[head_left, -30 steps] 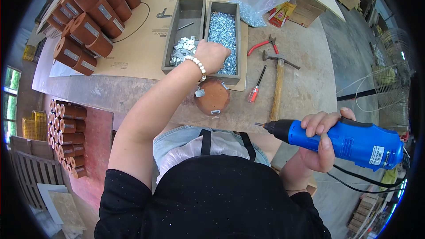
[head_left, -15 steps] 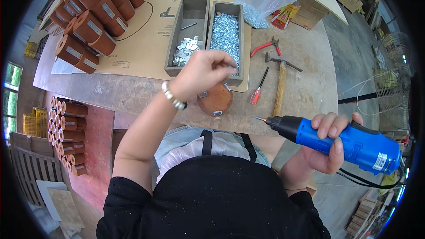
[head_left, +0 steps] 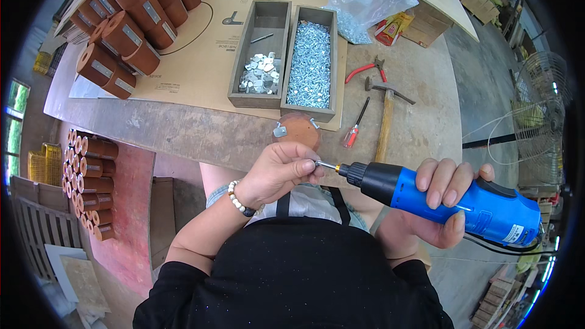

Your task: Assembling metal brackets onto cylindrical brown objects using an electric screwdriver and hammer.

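Observation:
My right hand [head_left: 448,192] grips a blue electric screwdriver [head_left: 481,210] with a black nose, its bit pointing left. At the bit's tip, my left hand [head_left: 286,173] pinches a small silvery screw [head_left: 317,162], mostly hidden by thumb and fingers. Just beyond the left hand is a round terracotta-coloured piece [head_left: 298,129], partly covered by that hand. Small metal plates [head_left: 280,131] are attached along its edge. Behind it stand two grey wooden boxes: one holds many screws [head_left: 311,64], the other small metal plates [head_left: 261,74] and a thin metal rod [head_left: 261,38].
Right of the boxes lie red-handled pliers [head_left: 368,70], a hammer [head_left: 385,122] and a red screwdriver [head_left: 351,137]. Stacked terracotta cylinders [head_left: 131,36] stand on cardboard at left. A plastic bag of screws [head_left: 359,0] sits behind. A fan [head_left: 539,119] stands right of the table.
My left hand has come from over the screw box down toward me, to the bit's tip. The electric screwdriver has shifted slightly left to meet it.

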Demonstrator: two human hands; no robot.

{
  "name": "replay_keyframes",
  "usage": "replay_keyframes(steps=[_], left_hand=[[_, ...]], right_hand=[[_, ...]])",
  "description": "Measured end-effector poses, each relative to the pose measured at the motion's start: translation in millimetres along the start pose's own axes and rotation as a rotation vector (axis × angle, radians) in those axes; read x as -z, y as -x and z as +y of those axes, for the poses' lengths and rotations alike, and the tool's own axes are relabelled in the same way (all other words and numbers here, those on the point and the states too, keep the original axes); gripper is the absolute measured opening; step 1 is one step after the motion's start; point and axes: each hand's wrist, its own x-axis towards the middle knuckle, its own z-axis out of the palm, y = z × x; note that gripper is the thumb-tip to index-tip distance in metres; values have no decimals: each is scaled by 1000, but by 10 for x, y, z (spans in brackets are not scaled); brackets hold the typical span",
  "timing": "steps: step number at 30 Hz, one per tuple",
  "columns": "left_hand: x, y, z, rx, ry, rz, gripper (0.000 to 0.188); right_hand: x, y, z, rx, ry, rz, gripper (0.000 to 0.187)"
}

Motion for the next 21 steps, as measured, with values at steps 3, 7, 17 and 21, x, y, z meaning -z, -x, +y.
replay_keyframes(steps=[3, 7, 17, 21], left_hand=[[-5, -3, -14, 3, 1, 15, 12], [-28, 0, -22, 14, -46, 68, 14], [-195, 26, 72, 19, -394, 58, 10], [-193, 0, 55, -71, -431, 78, 9]], right_hand=[[23, 15, 6, -5, -2, -18, 59], [39, 20, -6, -3, -2, -43, 59], [74, -38, -76, 77, -37, -190, 61], [100, -31, -33, 100, -11, -262, 60]])
